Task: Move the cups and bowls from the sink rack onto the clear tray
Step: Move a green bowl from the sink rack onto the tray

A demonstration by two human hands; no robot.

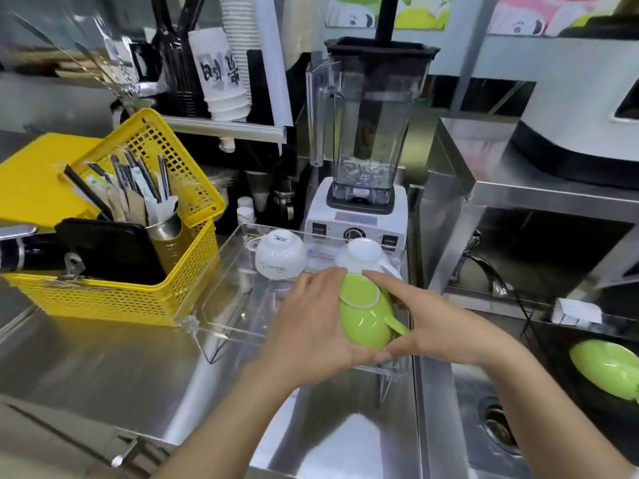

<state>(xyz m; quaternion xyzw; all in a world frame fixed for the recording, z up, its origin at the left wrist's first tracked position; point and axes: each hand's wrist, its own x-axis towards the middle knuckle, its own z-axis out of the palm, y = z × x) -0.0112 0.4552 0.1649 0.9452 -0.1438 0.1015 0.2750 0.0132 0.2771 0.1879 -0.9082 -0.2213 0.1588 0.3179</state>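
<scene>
A green cup is held upside down, tilted, over the right part of the clear tray. My left hand cups its left side and my right hand holds its right side by the handle. Two white cups stand upside down at the back of the tray: one on the left, another just behind the green cup. A second green piece of crockery lies in the dark sink rack at the far right, partly cut off by the frame edge.
A yellow basket with utensils and a dark tablet touches the tray's left side. A blender stands right behind the tray. A steel shelf and faucet rise at the right. A sink drain lies below.
</scene>
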